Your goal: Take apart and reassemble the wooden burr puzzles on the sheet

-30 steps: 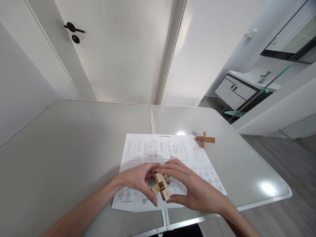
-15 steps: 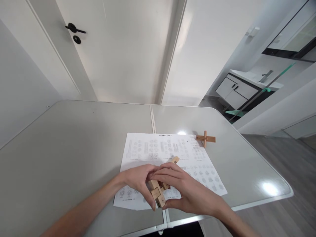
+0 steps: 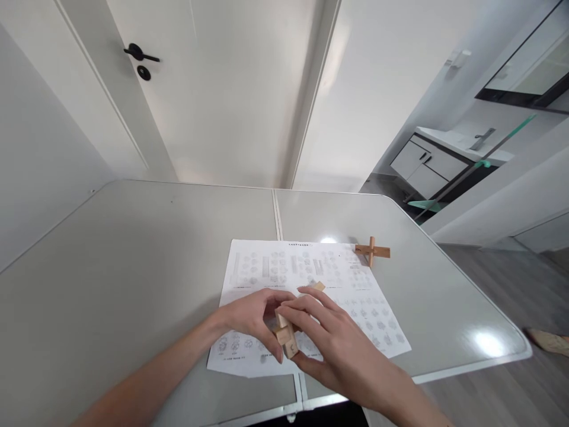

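Observation:
A light wooden block puzzle (image 3: 287,339) of notched pieces is between my two hands above the printed sheet. On its left side, my left hand (image 3: 253,314) grips it with curved fingers, the thumb along the near end. My right hand (image 3: 331,332) reaches over the top and right side, its thumb at the near end of the blocks. The right fingers hide much of the puzzle. Just beyond the right fingertips, the end of another light wooden piece (image 3: 319,286) shows; whether it joins the held blocks I cannot tell.
A paper sheet (image 3: 227,281) with rows of printed diagrams lies under my hands. Two crossed wooden pieces (image 3: 372,251) rest at its far right corner. The grey table (image 3: 133,267) has a seam down its middle. A white door (image 3: 231,107) stands behind it.
The held puzzle has turned slightly, and my right fingers cover more of it. My right hand has shifted a little right, and the wooden end beyond it shows less. The view has moved slightly.

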The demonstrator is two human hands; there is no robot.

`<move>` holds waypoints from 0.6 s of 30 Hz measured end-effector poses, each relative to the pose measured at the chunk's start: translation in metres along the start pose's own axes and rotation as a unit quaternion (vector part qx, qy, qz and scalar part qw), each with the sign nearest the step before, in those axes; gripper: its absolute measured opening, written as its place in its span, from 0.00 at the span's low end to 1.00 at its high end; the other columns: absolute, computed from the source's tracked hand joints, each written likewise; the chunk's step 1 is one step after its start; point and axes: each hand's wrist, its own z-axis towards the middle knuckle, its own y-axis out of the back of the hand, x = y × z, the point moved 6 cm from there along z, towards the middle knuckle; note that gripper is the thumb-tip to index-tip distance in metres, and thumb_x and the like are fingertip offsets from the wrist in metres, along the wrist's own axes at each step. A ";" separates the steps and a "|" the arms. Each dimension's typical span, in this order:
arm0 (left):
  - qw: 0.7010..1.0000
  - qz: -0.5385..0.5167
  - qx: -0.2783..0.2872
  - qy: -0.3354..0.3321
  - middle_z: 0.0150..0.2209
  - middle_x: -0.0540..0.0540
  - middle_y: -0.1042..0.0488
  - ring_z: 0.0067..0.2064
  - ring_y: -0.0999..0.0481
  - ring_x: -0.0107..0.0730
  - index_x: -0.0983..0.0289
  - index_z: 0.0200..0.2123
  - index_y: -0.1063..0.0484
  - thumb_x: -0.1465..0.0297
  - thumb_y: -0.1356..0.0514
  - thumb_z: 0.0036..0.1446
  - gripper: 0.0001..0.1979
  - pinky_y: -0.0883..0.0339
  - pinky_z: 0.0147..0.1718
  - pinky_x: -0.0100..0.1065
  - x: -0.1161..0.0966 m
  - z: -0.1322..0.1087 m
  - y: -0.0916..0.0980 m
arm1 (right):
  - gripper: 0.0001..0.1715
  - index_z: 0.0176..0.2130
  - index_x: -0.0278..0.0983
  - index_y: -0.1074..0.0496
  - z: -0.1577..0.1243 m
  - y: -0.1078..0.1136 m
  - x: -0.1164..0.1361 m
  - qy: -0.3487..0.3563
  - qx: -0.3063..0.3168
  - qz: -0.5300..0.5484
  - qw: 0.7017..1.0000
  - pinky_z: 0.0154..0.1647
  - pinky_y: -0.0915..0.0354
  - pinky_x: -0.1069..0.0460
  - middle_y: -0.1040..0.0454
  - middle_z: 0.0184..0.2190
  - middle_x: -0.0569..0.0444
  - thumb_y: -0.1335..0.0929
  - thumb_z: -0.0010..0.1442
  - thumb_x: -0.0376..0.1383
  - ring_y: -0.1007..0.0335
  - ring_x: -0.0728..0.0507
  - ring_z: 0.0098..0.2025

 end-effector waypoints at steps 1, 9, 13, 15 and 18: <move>1.000 -0.003 0.001 0.004 0.48 0.55 0.21 0.49 0.22 0.44 0.58 0.53 0.23 0.62 0.17 0.33 0.41 0.27 0.49 0.40 0.000 0.000 0.000 | 0.34 0.64 0.36 0.36 0.001 0.001 0.002 0.010 -0.004 -0.011 1.000 0.67 0.33 0.34 0.25 0.57 0.45 0.31 0.62 0.23 0.31 0.34 0.63; 0.999 -0.043 0.010 0.014 0.45 0.56 0.20 0.46 0.20 0.43 0.58 0.54 0.22 0.59 0.19 0.39 0.38 0.25 0.45 0.40 0.001 0.000 -0.002 | 0.29 0.61 0.37 0.36 -0.002 -0.003 -0.001 -0.019 -0.034 -0.028 0.999 0.66 0.30 0.36 0.26 0.57 0.45 0.31 0.63 0.25 0.32 0.33 0.65; 0.997 -0.073 -0.014 0.019 0.41 0.56 0.20 0.43 0.20 0.39 0.60 0.54 0.21 0.52 0.24 0.50 0.31 0.25 0.43 0.37 0.001 0.002 0.001 | 0.33 0.65 0.40 0.39 -0.004 -0.005 -0.015 -0.067 -0.093 -0.034 0.993 0.56 0.24 0.36 0.28 0.57 0.42 0.31 0.64 0.27 0.30 0.32 0.61; 0.997 -0.065 -0.039 0.010 0.44 0.58 0.19 0.46 0.19 0.41 0.61 0.53 0.21 0.49 0.29 0.57 0.27 0.25 0.46 0.39 -0.003 0.003 0.002 | 0.33 0.64 0.41 0.39 -0.003 -0.006 -0.022 -0.087 -0.124 -0.034 0.988 0.50 0.22 0.38 0.28 0.56 0.42 0.32 0.64 0.26 0.28 0.33 0.57; 0.997 -0.043 -0.071 -0.004 0.50 0.62 0.19 0.50 0.19 0.43 0.62 0.51 0.20 0.49 0.38 0.66 0.24 0.27 0.52 0.42 -0.012 0.003 0.001 | 0.31 0.63 0.42 0.38 0.000 -0.006 -0.030 -0.105 -0.163 -0.030 0.981 0.45 0.22 0.40 0.29 0.54 0.42 0.32 0.64 0.26 0.26 0.35 0.51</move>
